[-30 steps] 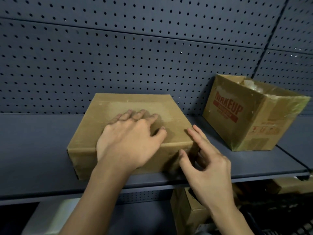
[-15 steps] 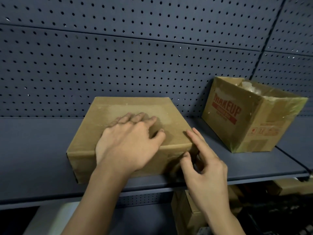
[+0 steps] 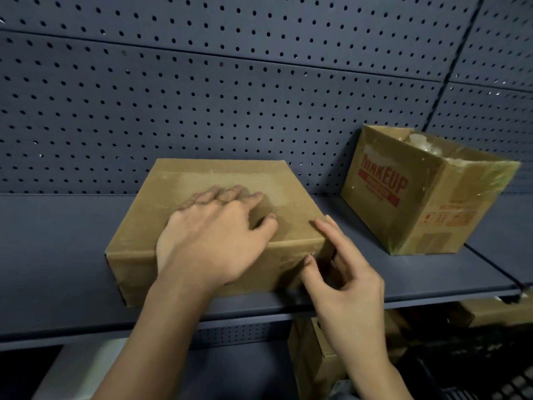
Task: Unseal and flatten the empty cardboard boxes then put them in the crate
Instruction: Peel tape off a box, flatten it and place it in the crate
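A flat, closed brown cardboard box (image 3: 161,197) lies on the dark shelf (image 3: 57,246). My left hand (image 3: 213,241) rests palm down on its top, fingers spread and straight, wrist over the front edge. My right hand (image 3: 343,278) is at the box's front right corner. Its index finger lies along the top edge and its thumb touches the front face, where clear tape shows. The other fingers are curled behind the corner. A second cardboard box (image 3: 427,192), printed MAKEUP in red, stands tilted at the right with its top open.
A dark pegboard wall (image 3: 230,96) backs the shelf. Below the shelf edge stands another cardboard box (image 3: 311,359), with a dark crate (image 3: 473,368) at the lower right and more cardboard (image 3: 490,310) behind it. A pale surface (image 3: 78,368) lies at the lower left.
My right thumb has slid slightly along the front right corner of the box. My left hand stays pressed on the top. The view has shifted a little.
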The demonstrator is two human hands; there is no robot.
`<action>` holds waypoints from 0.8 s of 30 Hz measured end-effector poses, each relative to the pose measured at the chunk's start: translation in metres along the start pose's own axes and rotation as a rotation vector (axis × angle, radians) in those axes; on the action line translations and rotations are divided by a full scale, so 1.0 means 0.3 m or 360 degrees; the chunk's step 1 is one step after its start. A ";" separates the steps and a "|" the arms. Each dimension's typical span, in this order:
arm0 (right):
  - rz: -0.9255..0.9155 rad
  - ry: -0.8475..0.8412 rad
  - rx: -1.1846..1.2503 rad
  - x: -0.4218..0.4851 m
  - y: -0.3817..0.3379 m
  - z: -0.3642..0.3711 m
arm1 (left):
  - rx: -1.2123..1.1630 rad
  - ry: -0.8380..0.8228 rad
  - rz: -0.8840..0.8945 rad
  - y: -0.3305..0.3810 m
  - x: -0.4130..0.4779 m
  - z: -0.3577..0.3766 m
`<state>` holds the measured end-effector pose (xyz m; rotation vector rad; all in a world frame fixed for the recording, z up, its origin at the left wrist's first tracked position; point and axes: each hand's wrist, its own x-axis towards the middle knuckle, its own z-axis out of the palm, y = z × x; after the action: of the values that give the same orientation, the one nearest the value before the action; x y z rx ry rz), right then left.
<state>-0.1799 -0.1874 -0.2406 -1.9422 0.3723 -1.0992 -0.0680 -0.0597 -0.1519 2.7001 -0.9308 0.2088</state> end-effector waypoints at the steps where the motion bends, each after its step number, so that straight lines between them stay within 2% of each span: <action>1: 0.0022 0.0031 0.0028 0.000 -0.001 0.007 | -0.0006 -0.0001 -0.0002 0.000 0.001 -0.001; 10: 0.0134 0.0069 0.0172 -0.009 -0.012 0.023 | -0.0003 0.0024 -0.0006 -0.001 0.004 0.002; 14: 0.0131 0.0099 0.0363 -0.020 -0.006 0.016 | 0.0001 0.0017 0.0001 0.002 0.001 0.000; 17: 0.0129 0.0056 0.0243 -0.021 -0.001 0.014 | -0.0011 0.0023 0.0002 -0.001 0.004 -0.001; 21: -0.0016 0.0174 0.0033 -0.023 0.019 0.029 | 0.0005 0.0019 0.0008 0.000 0.002 0.002; 24: -0.0063 0.0132 0.0051 -0.028 0.044 0.036 | -0.0014 0.0013 -0.0002 -0.001 0.003 0.001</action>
<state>-0.1741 -0.1844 -0.2585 -1.8873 0.3604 -1.2071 -0.0672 -0.0601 -0.1522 2.6898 -0.9259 0.2149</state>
